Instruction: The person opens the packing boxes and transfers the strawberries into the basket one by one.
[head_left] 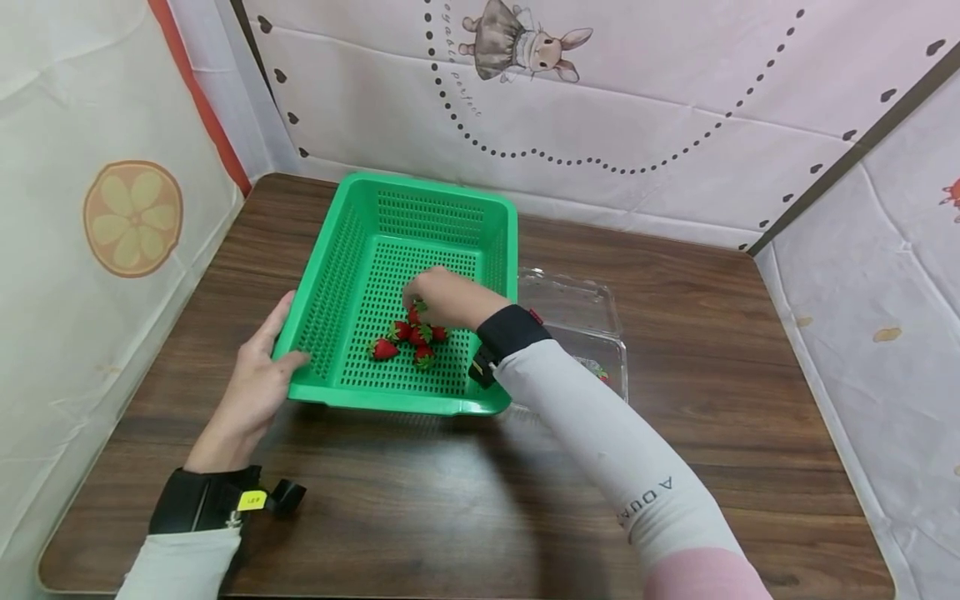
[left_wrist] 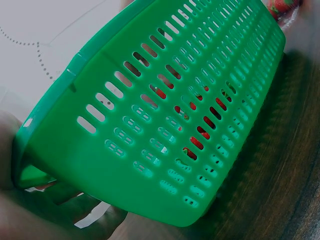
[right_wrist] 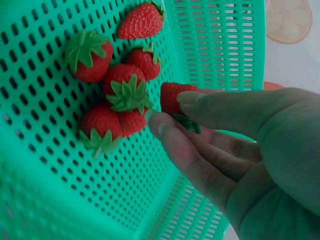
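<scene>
One sleeve (head_left: 645, 492) reads "A OUA"; yellow tag (head_left: 252, 501) unreadable.

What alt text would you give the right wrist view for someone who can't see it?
A right hand pinches a red strawberry between thumb and fingers, just above the perforated floor of a green plastic basket. Five more strawberries with green leafy caps lie clustered on the basket floor beside it.
</scene>
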